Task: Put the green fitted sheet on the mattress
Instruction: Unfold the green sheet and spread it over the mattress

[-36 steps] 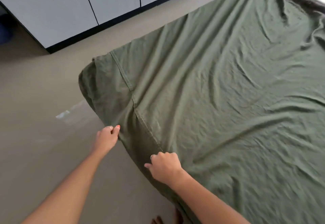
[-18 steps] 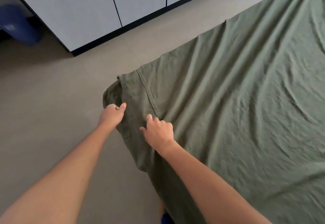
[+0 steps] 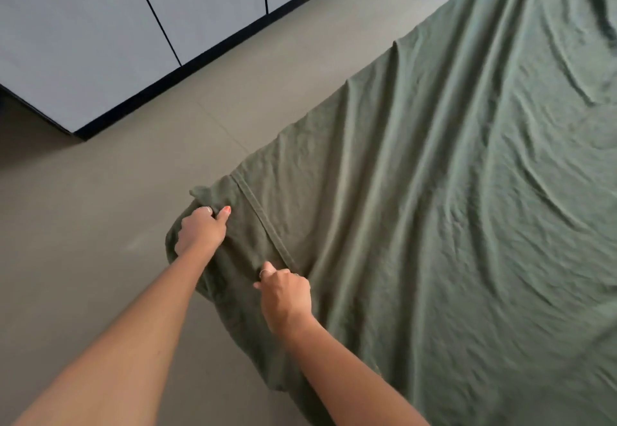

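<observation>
The green fitted sheet (image 3: pixel 450 208) lies wrinkled over the whole mattress, which is hidden beneath it. Its near left corner hangs over the mattress corner, with a sewn seam running diagonally across the top. My left hand (image 3: pixel 200 230) grips the sheet at that corner, fingers curled into the cloth and thumb pointing up. My right hand (image 3: pixel 285 295) grips a bunch of the sheet at the lower end of the seam, a little nearer to me along the mattress edge.
Beige floor (image 3: pixel 83 225) stretches to the left of the mattress. White cabinets (image 3: pixel 100 34) with a black plinth stand at the back left, a strip of floor between them and the mattress.
Both hands have travelled along the mattress edge to the corner while holding the sheet. The corner cloth now sits bunched under my left hand. The camera has swung nearer to the corner.
</observation>
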Demonstrator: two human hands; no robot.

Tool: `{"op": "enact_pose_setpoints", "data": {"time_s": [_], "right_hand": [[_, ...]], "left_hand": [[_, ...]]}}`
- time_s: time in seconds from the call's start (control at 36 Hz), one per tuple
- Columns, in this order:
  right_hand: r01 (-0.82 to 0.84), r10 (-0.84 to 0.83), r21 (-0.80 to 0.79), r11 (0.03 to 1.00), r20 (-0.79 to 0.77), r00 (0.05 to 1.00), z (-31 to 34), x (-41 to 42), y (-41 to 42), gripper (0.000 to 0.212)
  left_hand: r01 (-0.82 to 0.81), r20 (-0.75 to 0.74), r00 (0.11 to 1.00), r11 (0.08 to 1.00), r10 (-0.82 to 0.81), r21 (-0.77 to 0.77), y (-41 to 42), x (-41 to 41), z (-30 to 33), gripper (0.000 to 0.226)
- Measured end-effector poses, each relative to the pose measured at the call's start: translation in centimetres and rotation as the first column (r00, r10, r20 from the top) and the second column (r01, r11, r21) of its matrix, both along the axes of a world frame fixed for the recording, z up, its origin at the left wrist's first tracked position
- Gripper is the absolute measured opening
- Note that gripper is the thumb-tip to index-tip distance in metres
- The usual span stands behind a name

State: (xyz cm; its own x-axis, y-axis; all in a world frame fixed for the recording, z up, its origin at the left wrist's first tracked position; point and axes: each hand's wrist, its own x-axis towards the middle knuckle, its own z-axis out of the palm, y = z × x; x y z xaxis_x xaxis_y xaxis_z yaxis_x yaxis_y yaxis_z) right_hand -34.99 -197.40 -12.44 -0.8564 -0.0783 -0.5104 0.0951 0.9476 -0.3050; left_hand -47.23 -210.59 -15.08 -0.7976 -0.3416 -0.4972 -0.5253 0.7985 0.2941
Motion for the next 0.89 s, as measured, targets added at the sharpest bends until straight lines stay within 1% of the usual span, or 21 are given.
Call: {"op": "enact_pose_setpoints", "data": {"time_s": [0.06,0.14,0.22,0.31,0.39,0.47,0.56,0.64,0.72,0.78,0.81,0.83,0.89], "right_hand": [[0.012,-0.012,-0.012,1.0,-0.004,1.0,0.1,0.0,0.0,0.027],[0.003,-0.003,0.007,1.0,0.007,1.0,0.3,-0.5,-0.1,0.025],[0.023,-0.024,0.034,0.999,0.017,1.0,1.2,-0.7,-0.5,0.026],[0.076,-0.076,0.044,0.996,0.011,0.997,2.4,-0.6,-1.7,0.026],[0.111,-0.111,-0.012,0.994,0.038,0.993,3.5,-0.9,-5.2,0.025],[0.14,-0.133,-0.071,0.988,0.097,0.986,4.2,-0.3,-9.7,0.025],[0.163,-0.15,-0.066,0.984,0.164,0.975,4.4,0.9,-13.2,0.03],[0.246,-0.222,-0.075,0.966,0.241,0.945,4.4,2.5,-15.0,0.038],[0.333,-0.297,-0.065,0.941,0.32,0.9,4.1,4.3,-15.4,0.048],[0.467,-0.423,-0.049,0.883,0.35,0.836,4.0,5.9,-15.0,0.043],[0.56,-0.515,-0.045,0.827,0.338,0.788,3.9,6.9,-14.5,0.038],[0.657,-0.614,-0.037,0.753,0.318,0.722,3.8,8.1,-13.9,0.035],[0.831,-0.793,-0.012,0.556,0.291,0.535,3.5,11.1,-12.2,0.035]], "left_hand": [[0.139,-0.018,0.99,0.988,-0.14,-0.061,-0.5,-0.8,0.2,0.039],[0.327,-0.024,0.943,0.939,-0.331,-0.107,-1.3,-1.7,0.9,0.032],[0.445,-0.037,0.889,0.88,-0.457,-0.166,-2.9,-1.3,1.2,0.029],[0.453,-0.064,0.881,0.876,-0.468,-0.165,-5.3,-0.2,1.4,0.029],[0.456,-0.084,0.878,0.877,-0.471,-0.151,-8.7,-0.9,2.1,0.031],[0.468,-0.048,0.878,0.874,-0.477,-0.129,-13.5,-1.0,2.0,0.033],[0.465,0.015,0.885,0.878,-0.466,-0.115,-17.5,0.5,1.5,0.033],[0.43,0.095,0.901,0.9,-0.423,-0.077,-19.3,2.3,1.3,0.027],[0.402,0.118,0.911,0.914,-0.395,-0.049,-19.8,1.9,2.4,0.025],[0.39,0.158,0.912,0.92,-0.379,-0.04,-20.2,0.4,3.4,0.025],[0.396,0.192,0.903,0.918,-0.383,-0.027,-20.6,-0.6,3.2,0.025],[0.397,0.236,0.896,0.917,-0.377,-0.04,-21.1,-1.5,2.9,0.027],[0.346,0.247,0.912,0.938,-0.329,-0.029,-22.5,-3.5,0.6,0.037]]}}
